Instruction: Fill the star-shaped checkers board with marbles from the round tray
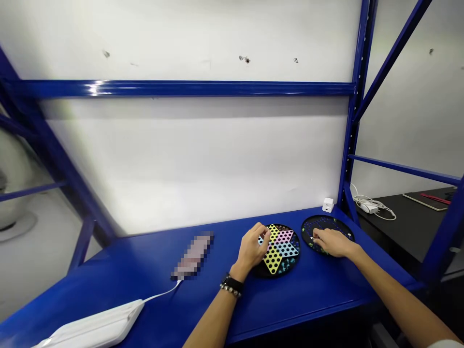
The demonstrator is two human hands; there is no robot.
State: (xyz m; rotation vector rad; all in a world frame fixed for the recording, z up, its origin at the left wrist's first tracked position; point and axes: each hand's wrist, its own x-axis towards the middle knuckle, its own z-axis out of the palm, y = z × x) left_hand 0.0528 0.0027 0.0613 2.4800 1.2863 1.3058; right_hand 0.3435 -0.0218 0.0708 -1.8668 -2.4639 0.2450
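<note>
"What have you got on the feed?"

"I'm looking down at a blue metal shelf (152,275) with two round game boards on it. My left hand (251,250) is over the star board (281,251), a black disc with a yellow, pink and blue star full of holes. My right hand (334,243) lies on the dark board (326,227) just beside it, closer to the upright at the back corner."

"How are the fingers?"

"Left fingers (263,237): curled in, about half closed, tips down at the edge of the star. Right fingers (316,235): bent, tips down among the tiny marbles (322,224) on the dark board. (The picture gets too coarse at that size.) I can't tell whether either hand has a marble pinched."

"Anything else near them?"

"Left of the star board sits a pixelated oblong (192,256), blurred beyond naming, with a white cable (161,291) running from it to a white box (94,325) at the near edge of the shelf. A small white plug (328,205) stands by the upright. Past the shelf, a black table (402,237) carries a bunched white charger cord (369,208). On my left wrist are a black band and a beaded bracelet (230,288)."
</note>
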